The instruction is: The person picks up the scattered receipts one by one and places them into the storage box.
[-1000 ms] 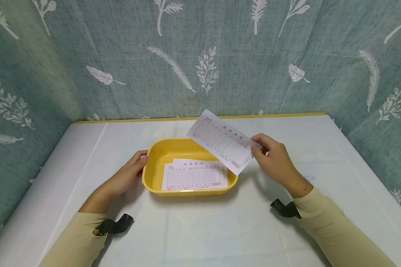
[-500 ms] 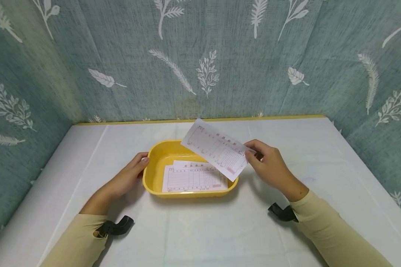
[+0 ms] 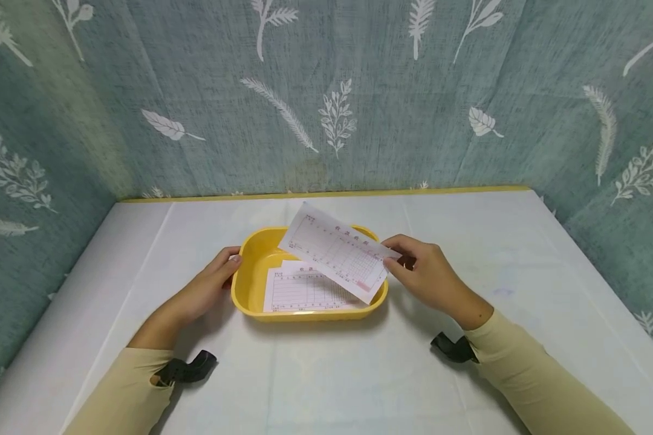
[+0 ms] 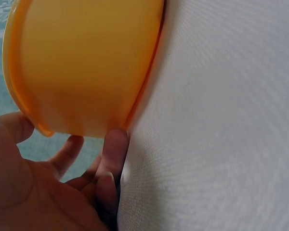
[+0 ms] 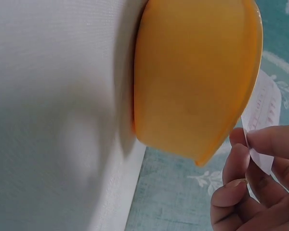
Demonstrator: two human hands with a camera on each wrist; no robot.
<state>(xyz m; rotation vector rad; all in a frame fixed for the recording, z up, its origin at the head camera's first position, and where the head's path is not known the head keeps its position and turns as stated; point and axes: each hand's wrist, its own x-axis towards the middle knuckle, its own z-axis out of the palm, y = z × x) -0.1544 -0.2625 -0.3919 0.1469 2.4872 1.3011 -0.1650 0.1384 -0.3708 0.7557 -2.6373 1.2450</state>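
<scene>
A shallow yellow plastic tray (image 3: 305, 315) with rounded corners sits on the table. Inside it lie overlapping printed paper slips (image 3: 291, 290) with red and black form lines. My left hand (image 3: 204, 289) holds the tray's left end; in the left wrist view the thumb is at the rim and the fingertips touch the outer wall (image 4: 91, 62). My right hand (image 3: 430, 272) pinches another printed slip (image 3: 337, 248) by its right corner, between thumb and fingers. That slip is tilted above the tray and hides part of the slips below. Its corner shows between the fingers (image 5: 238, 161) in the right wrist view.
A white cloth covers the table (image 3: 326, 386), with a yellow strip (image 3: 446, 191) along its back edge. Blue-green leaf-patterned fabric (image 3: 207, 72) stands behind and on both sides. A black wrist mount (image 3: 187, 368) sticks out from each sleeve.
My right hand has moved left and slightly down, carrying its slip farther over the tray. My left hand and the tray stay in place.
</scene>
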